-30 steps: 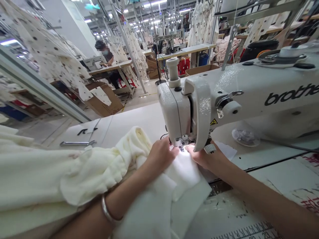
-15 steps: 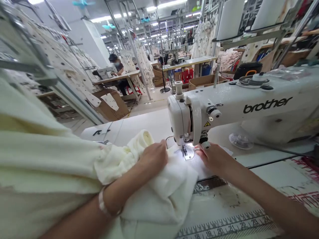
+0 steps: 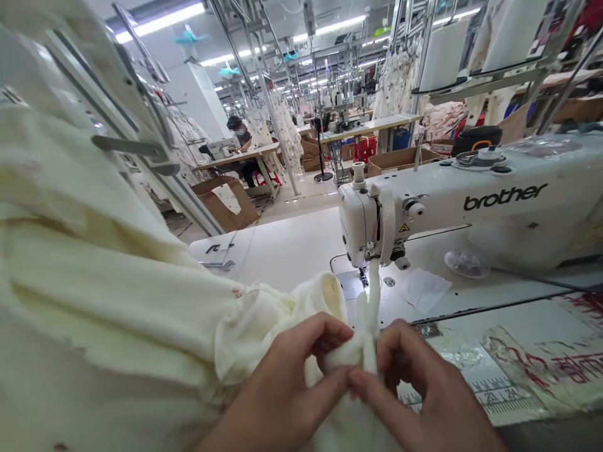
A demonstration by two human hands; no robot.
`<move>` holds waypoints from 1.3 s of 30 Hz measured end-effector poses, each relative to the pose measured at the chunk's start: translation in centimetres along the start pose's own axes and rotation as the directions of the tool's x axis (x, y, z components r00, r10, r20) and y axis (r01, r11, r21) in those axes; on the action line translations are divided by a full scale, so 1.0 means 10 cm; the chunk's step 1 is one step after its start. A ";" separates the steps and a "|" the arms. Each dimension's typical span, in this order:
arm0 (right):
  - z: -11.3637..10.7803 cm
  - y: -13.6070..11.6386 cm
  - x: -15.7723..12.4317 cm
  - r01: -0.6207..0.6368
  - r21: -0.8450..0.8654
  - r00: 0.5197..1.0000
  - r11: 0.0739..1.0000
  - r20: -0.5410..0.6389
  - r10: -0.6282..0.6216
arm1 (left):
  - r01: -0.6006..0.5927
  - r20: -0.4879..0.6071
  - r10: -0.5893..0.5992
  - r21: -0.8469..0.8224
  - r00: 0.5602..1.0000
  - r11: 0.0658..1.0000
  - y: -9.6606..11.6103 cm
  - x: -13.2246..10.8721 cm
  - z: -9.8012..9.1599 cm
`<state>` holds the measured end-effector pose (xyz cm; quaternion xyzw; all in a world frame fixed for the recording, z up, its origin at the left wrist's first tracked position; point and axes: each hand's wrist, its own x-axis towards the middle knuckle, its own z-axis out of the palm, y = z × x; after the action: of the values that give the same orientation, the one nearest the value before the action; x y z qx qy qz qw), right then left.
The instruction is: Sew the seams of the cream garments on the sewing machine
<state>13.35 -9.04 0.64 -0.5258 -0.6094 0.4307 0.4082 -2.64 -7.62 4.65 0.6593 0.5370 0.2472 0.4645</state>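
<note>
While the left hand and right hand pinch one cream fabric strip, fingers apparently closed on it, one Brother sewing machine stands just beyond.

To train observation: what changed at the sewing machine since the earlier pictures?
The left hand and right hand drew the cream fabric back from the needle and now pinch it, a narrow strip reaching up to the needle. The sewing machine stayed put.

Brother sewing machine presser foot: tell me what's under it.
A metal throat plate lies there, and a cream fabric strip runs from it to the left hand and right hand. The strip covers the plate beneath the presser foot, hiding that spot.
</note>
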 end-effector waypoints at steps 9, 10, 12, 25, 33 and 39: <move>-0.42 -0.03 0.06 -0.394 0.324 0.901 0.860 0.321 0.292 | 0.094 0.092 -0.087 -0.074 0.992 0.993 0.09 0.11 -0.05; -0.44 -0.02 0.06 -0.415 0.333 0.894 0.847 0.325 0.310 | 0.098 0.101 -0.090 -0.073 0.991 0.993 0.09 0.12 -0.04; -0.46 0.00 0.06 -0.425 0.334 0.891 0.841 0.320 0.323 | 0.102 0.109 -0.094 -0.066 0.990 0.993 0.09 0.14 -0.02; -0.71 0.24 0.14 0.340 -0.232 0.929 0.912 0.236 -0.286 | -0.223 0.326 0.153 0.190 0.933 0.956 0.06 0.44 -0.07; -0.77 0.19 0.18 -0.032 -0.247 0.941 0.969 0.320 0.113 | -0.257 0.010 0.276 0.392 0.961 0.883 0.09 0.58 0.15; -0.93 0.21 0.08 -0.153 -0.059 0.931 0.987 0.325 0.163 | -0.187 0.119 0.150 0.415 0.981 0.891 0.22 0.42 0.42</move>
<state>22.74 -7.20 1.47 -0.5004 -0.6316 0.5339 0.2562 3.18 -5.14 3.99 0.7983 0.4987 0.1360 0.3093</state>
